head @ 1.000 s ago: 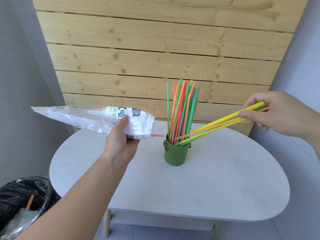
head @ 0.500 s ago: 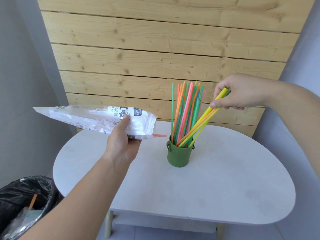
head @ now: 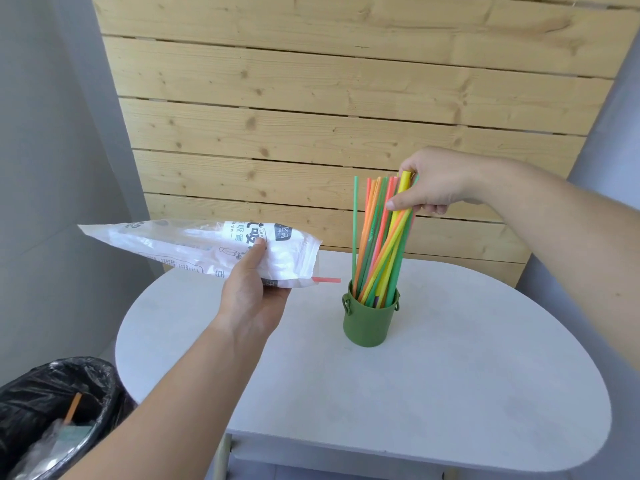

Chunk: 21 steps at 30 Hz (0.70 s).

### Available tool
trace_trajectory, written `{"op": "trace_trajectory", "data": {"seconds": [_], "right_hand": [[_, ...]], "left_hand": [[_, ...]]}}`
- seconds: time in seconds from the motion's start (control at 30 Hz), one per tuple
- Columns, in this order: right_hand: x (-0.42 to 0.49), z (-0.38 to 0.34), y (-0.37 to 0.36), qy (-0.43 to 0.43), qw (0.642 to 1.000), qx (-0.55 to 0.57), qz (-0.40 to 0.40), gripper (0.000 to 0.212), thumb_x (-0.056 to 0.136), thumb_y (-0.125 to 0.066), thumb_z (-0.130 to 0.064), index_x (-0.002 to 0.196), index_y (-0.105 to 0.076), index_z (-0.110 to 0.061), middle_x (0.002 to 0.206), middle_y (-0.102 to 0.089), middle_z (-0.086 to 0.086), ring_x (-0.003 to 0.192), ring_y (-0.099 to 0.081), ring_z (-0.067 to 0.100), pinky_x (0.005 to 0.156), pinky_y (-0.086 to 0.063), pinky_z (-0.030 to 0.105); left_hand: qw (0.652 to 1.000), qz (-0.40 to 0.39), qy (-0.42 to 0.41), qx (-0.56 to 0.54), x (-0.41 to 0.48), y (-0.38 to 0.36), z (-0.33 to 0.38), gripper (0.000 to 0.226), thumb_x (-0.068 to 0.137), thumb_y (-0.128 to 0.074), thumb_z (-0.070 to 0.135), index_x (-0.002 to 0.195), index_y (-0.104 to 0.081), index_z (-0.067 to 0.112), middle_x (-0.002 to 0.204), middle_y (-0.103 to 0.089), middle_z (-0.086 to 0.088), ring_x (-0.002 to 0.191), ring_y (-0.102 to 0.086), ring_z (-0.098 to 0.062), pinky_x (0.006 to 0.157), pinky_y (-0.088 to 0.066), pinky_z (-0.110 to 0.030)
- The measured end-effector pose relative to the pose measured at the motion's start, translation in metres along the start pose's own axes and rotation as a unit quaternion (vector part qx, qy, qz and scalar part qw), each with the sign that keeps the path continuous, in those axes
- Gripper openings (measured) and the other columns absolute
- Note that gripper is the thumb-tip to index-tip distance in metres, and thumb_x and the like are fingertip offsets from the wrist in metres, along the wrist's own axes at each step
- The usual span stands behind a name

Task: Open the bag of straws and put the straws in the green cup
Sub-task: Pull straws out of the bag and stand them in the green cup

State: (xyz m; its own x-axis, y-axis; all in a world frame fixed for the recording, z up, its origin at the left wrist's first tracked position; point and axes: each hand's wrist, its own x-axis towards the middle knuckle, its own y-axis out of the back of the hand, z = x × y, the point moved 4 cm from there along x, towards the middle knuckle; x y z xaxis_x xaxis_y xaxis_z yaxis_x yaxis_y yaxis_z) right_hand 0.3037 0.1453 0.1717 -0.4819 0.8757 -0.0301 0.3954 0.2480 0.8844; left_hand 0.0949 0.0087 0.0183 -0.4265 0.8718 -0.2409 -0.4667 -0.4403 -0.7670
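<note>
The right hand comes in from 3 o'clock, its forearm sloping down across the frame from the right edge, wrist bent so the knuckles face up and the palm turns down. Its thumb and fingers are pinched around the upper ends of a small cluster of straws, a yellow one most plainly in the grip; the thumb tip presses against that straw from the near side. The lower ends of these straws sit inside the green cup, so the held cluster leans slightly toward 1 o'clock among the rest of the bunch. The other straws, orange, green, pink and yellow, stand nearly upright in the cup, with one thin green straw at the 11 o'clock edge of the bunch standing apart from the others.

The cup stands upright on the white table, a little past the table's middle toward 12 o'clock.

The left hand reaches in from 7 o'clock, forearm running up from the bottom left corner. It holds the straw bag in the air at 9 o'clock of the cup, thumb laid on top of the plastic and fingers curled beneath it, clamped near the open mouth. The bag lies roughly level, its mouth toward the cup, and one pink straw end pokes out of it.

A black-lined bin sits at 8 o'clock, beside the table.
</note>
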Motion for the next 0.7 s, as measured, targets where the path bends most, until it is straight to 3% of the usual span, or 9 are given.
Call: {"op": "trace_trajectory", "data": {"seconds": [0.1,0.27,0.37,0.5,0.6,0.7], "right_hand": [[0.001,-0.005,-0.003,0.011,0.999,-0.006,0.033,0.033,0.082,-0.082,-0.026,0.096,-0.062,-0.005,0.067,-0.063,0.010,0.053,-0.057,0.018,0.044,-0.047,0.026],[-0.007,-0.004,-0.010,0.024,0.989,-0.002,0.143,0.039,0.078,-0.084,-0.032,0.103,-0.056,-0.021,0.064,-0.068,0.007,0.043,-0.063,0.013,0.043,-0.050,0.026],[-0.019,-0.004,-0.014,0.043,0.979,0.000,0.198,0.033,0.081,-0.081,-0.036,0.104,-0.059,-0.025,0.071,-0.070,0.005,0.051,-0.070,0.019,0.050,-0.056,0.031],[-0.030,-0.002,-0.021,0.064,0.973,-0.009,0.223,0.017,0.086,-0.075,-0.038,0.092,-0.065,-0.026,0.081,-0.066,-0.001,0.055,-0.070,0.020,0.055,-0.054,0.029],[-0.031,0.005,-0.024,0.060,0.974,-0.027,0.216,0.020,0.087,-0.073,-0.041,0.081,-0.065,-0.024,0.074,-0.062,-0.009,0.065,-0.068,0.023,0.060,-0.046,0.029],[-0.030,0.008,-0.027,0.057,0.979,-0.023,0.193,0.024,0.085,-0.072,-0.046,0.091,-0.065,-0.024,0.081,-0.061,-0.008,0.076,-0.062,0.022,0.064,-0.038,0.029]], "left_hand": [[1.000,-0.005,-0.002,-0.007,-0.001,-0.002,0.001,0.011,0.101,-0.064,0.016,0.100,-0.070,0.008,0.093,-0.077,-0.005,0.092,-0.075,-0.022,0.095,-0.059,-0.043],[1.000,-0.005,-0.004,-0.007,-0.001,-0.002,0.002,0.011,0.101,-0.064,0.016,0.103,-0.069,0.007,0.097,-0.076,-0.005,0.097,-0.074,-0.023,0.099,-0.057,-0.046],[1.000,-0.006,-0.001,-0.003,-0.001,-0.002,0.001,0.012,0.101,-0.063,0.016,0.105,-0.069,0.007,0.103,-0.075,-0.006,0.099,-0.074,-0.024,0.093,-0.059,-0.043],[1.000,0.004,0.001,0.001,0.000,-0.001,-0.001,0.011,0.101,-0.064,0.016,0.104,-0.070,0.007,0.100,-0.076,-0.006,0.096,-0.075,-0.022,0.085,-0.062,-0.040],[1.000,0.004,0.004,0.004,-0.001,-0.001,-0.002,0.011,0.100,-0.064,0.017,0.101,-0.070,0.008,0.091,-0.077,-0.004,0.083,-0.077,-0.019,0.075,-0.064,-0.036],[1.000,0.004,0.005,0.006,-0.001,-0.001,-0.003,0.010,0.100,-0.065,0.017,0.099,-0.070,0.008,0.084,-0.078,-0.002,0.079,-0.077,-0.018,0.074,-0.064,-0.035]]}}
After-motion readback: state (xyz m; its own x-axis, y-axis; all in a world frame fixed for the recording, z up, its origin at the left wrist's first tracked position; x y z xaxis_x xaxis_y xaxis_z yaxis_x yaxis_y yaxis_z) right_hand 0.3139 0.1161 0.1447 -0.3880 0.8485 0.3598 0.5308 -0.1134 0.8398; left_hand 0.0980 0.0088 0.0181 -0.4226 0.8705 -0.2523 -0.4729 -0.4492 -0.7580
